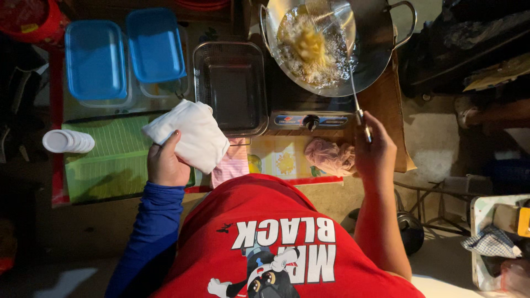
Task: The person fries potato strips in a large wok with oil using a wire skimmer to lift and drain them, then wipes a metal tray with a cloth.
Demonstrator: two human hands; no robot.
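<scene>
My right hand (374, 150) grips the thin metal handle of a wire skimmer (326, 22) that reaches into a steel wok (381, 44) of bubbling oil, with pale yellow food (310, 45) in it. My left hand (165, 163), in a blue sleeve, holds a white paper bag (190, 132) above the table's near edge. The wok sits on a small gas stove (309, 118) with a knob at its front.
A wire-mesh tray (232, 88) stands left of the stove. Two blue-lidded tubs (127, 55) sit at the back left, a green basket (105, 160) and a stack of white cups (66, 142) nearer. A pink cloth (331, 156) lies by my right hand.
</scene>
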